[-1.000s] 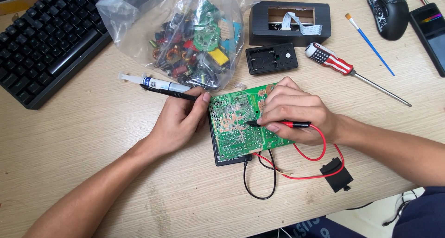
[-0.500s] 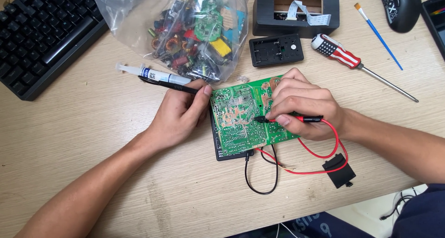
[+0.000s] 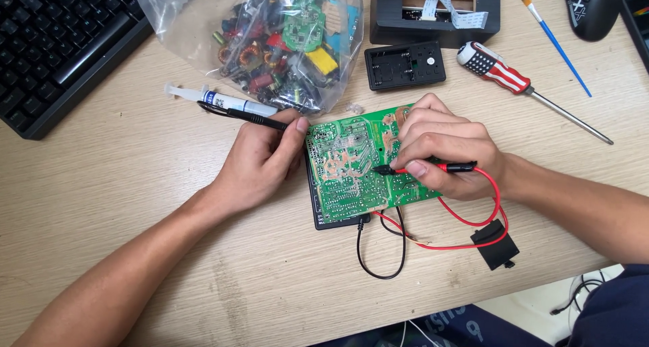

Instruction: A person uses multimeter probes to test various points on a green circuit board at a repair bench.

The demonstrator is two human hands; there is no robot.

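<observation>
Two hands work a green printed circuit board (image 3: pixel 358 164) lying mid-bench: the left hand (image 3: pixel 260 161) pinches a black probe (image 3: pixel 247 116) at nine o'clock, the right hand (image 3: pixel 446 154) grips a red probe (image 3: pixel 433 166) at three o'clock.

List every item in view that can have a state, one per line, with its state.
left hand: gripping black probe, resting at board edge
right hand: pinching red probe, tip on board
green circuit board: solder side up, flat on desk
plastic bag: open, full of components
syringe: lying flat
screwdriver: lying unused
black case: open, empty
paintbrush: lying unused
</observation>
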